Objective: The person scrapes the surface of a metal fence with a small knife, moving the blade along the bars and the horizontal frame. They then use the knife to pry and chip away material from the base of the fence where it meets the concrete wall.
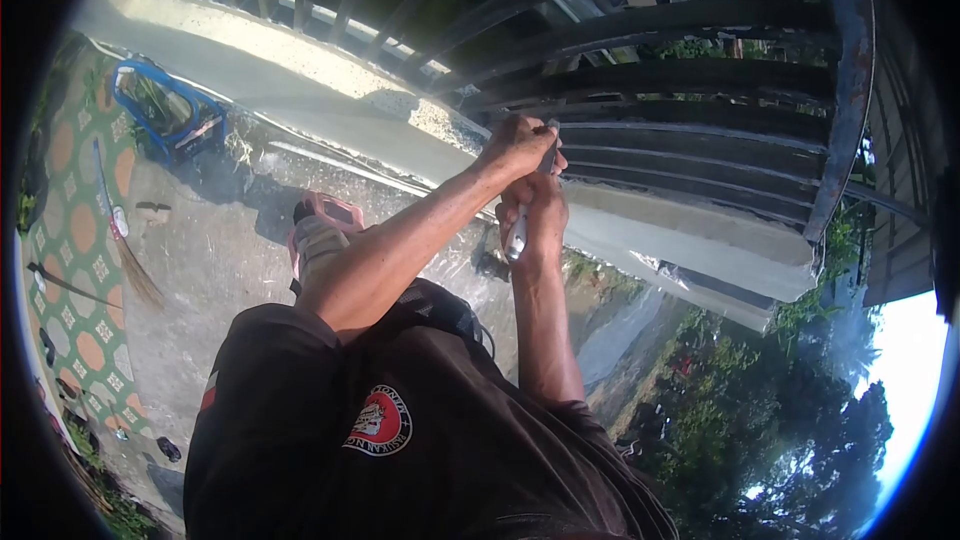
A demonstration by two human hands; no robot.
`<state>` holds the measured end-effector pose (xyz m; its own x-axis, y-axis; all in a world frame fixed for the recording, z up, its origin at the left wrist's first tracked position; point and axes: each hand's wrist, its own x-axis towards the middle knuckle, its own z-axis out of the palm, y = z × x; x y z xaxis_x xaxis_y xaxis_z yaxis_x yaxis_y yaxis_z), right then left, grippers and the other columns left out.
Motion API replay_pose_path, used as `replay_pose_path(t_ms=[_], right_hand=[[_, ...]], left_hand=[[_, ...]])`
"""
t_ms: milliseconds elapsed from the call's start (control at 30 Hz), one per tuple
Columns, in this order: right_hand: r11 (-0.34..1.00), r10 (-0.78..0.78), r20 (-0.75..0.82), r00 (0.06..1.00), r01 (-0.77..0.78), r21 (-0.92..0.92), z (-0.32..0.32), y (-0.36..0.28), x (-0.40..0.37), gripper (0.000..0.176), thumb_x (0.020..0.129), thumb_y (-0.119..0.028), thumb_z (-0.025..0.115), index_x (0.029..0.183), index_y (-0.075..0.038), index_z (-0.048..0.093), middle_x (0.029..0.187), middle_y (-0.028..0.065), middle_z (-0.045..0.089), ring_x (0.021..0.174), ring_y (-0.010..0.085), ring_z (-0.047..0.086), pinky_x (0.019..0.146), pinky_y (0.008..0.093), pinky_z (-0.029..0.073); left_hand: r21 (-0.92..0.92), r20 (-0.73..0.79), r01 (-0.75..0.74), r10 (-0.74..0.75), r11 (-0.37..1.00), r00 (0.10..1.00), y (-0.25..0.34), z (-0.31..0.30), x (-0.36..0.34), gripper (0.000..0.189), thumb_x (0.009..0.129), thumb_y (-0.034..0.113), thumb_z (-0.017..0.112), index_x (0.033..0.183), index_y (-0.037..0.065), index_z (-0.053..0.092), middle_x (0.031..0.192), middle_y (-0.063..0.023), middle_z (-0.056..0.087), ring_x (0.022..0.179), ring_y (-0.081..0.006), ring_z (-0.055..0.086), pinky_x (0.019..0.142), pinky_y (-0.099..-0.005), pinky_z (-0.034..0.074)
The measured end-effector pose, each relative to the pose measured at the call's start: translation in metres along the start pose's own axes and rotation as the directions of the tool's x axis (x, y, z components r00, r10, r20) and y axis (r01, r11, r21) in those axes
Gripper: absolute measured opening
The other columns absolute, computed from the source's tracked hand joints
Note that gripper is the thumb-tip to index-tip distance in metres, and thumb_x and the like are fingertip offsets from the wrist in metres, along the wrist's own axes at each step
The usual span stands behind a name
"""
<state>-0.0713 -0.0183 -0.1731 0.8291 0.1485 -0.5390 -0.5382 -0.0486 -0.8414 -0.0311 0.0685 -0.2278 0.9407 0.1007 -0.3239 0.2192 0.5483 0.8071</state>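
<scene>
The left hand (517, 147) curls closed around the upper end of a slim metallic tool (519, 232) near the dark fence bars (690, 148); the right hand (543, 208) wraps its lower end. Firm grip below, light guidance above should steady it.

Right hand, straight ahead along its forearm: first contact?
Probably the left hand, just ahead of the right hand in view; how far apart they are in depth is unclear.
</scene>
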Motion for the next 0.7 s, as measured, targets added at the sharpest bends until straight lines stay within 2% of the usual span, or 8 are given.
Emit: replay_pose_path(t_ms=[67, 133, 200, 267, 433, 533, 667, 700], right_hand=[[1.0, 0.01, -0.005, 1.0, -0.01, 0.01, 0.003, 0.002, -0.001, 0.021, 0.098, -0.019, 0.037, 0.081, -0.009, 0.043, 0.061, 0.0016, 0.042, 0.041, 0.0147, 0.043, 0.036, 0.0279, 0.035], [0.999, 0.034, 0.0, 0.999, -0.034, 0.037, 0.005, 0.006, 0.004, 0.017, 0.095, -0.018, 0.042, 0.08, -0.01, 0.045, 0.061, -0.0009, 0.043, 0.043, 0.0119, 0.043, 0.036, 0.0245, 0.034], [0.998, 0.041, 0.021, 0.999, -0.042, 0.046, 0.008, 0.005, 0.008, 0.014, 0.093, -0.018, 0.044, 0.08, -0.011, 0.046, 0.061, -0.0021, 0.043, 0.043, 0.0106, 0.043, 0.036, 0.0228, 0.033], [1.0, -0.025, 0.001, 1.0, 0.025, -0.015, 0.003, 0.006, 0.004, 0.012, 0.092, -0.017, 0.044, 0.082, -0.011, 0.046, 0.061, -0.0018, 0.043, 0.043, 0.011, 0.043, 0.036, 0.0236, 0.034], [0.999, -0.034, 0.006, 0.999, 0.034, 0.038, 0.007, 0.011, 0.007, 0.01, 0.091, -0.014, 0.044, 0.083, -0.01, 0.045, 0.062, 0.0, 0.043, 0.042, 0.0126, 0.042, 0.037, 0.0266, 0.034], [0.996, -0.036, -0.004, 0.999, 0.036, 0.078, 0.01, 0.007, 0.004, 0.012, 0.092, -0.015, 0.043, 0.082, -0.009, 0.046, 0.062, 0.0006, 0.043, 0.042, 0.0129, 0.042, 0.037, 0.0266, 0.034], [0.997, -0.056, -0.028, 0.998, 0.058, 0.058, 0.013, 0.011, 0.0, 0.013, 0.093, -0.016, 0.043, 0.082, -0.009, 0.046, 0.062, 0.0007, 0.043, 0.042, 0.013, 0.042, 0.037, 0.0264, 0.035], [0.997, -0.064, -0.024, 0.998, 0.065, 0.034, 0.012, 0.012, -0.001, 0.016, 0.096, -0.017, 0.039, 0.085, -0.008, 0.045, 0.062, 0.0011, 0.043, 0.042, 0.0133, 0.043, 0.037, 0.0264, 0.037]], left_hand=[[-0.003, 0.005, -0.004, 0.004, 1.0, 1.0, -0.007, -0.003, 0.005, 0.034, 0.1, 0.028, 0.048, 0.089, 0.0, 0.065, 0.079, -0.0092, 0.072, 0.07, -0.0177, 0.07, 0.063, -0.0308, 0.056], [0.054, -0.022, 0.121, -0.12, 0.991, 0.993, -0.012, -0.01, 0.012, 0.033, 0.1, 0.027, 0.049, 0.09, -0.001, 0.065, 0.079, -0.0101, 0.073, 0.07, -0.0177, 0.07, 0.063, -0.0305, 0.056], [0.055, -0.031, 0.062, -0.06, 0.997, 0.998, -0.013, -0.009, 0.018, 0.034, 0.1, 0.028, 0.049, 0.091, -0.001, 0.064, 0.079, -0.0102, 0.073, 0.07, -0.0172, 0.07, 0.062, -0.0299, 0.056], [0.048, -0.023, 0.017, -0.016, 0.999, 1.0, -0.007, -0.005, 0.007, 0.035, 0.1, 0.028, 0.049, 0.09, -0.001, 0.065, 0.078, -0.0103, 0.073, 0.069, -0.0167, 0.07, 0.061, -0.0298, 0.056], [0.068, -0.012, 0.028, -0.027, 0.997, 1.0, -0.005, -0.007, 0.008, 0.033, 0.1, 0.026, 0.051, 0.091, -0.002, 0.065, 0.077, -0.0108, 0.072, 0.068, -0.0155, 0.069, 0.06, -0.0292, 0.056], [-0.011, 0.01, 0.057, -0.057, 0.998, 0.998, -0.009, -0.007, 0.013, 0.033, 0.099, 0.026, 0.051, 0.091, -0.002, 0.066, 0.077, -0.0108, 0.072, 0.067, -0.0155, 0.069, 0.06, -0.0288, 0.055], [0.089, 0.04, 0.001, -0.004, 0.996, 0.999, -0.001, -0.01, 0.004, 0.034, 0.1, 0.028, 0.05, 0.092, -0.001, 0.065, 0.078, -0.0098, 0.072, 0.068, -0.0152, 0.068, 0.06, -0.0285, 0.055], [0.124, 0.068, -0.007, -0.001, 0.992, 0.998, -0.001, -0.01, 0.002, 0.034, 0.1, 0.03, 0.05, 0.094, 0.0, 0.064, 0.08, -0.0095, 0.072, 0.07, -0.0148, 0.067, 0.061, -0.0285, 0.054]])
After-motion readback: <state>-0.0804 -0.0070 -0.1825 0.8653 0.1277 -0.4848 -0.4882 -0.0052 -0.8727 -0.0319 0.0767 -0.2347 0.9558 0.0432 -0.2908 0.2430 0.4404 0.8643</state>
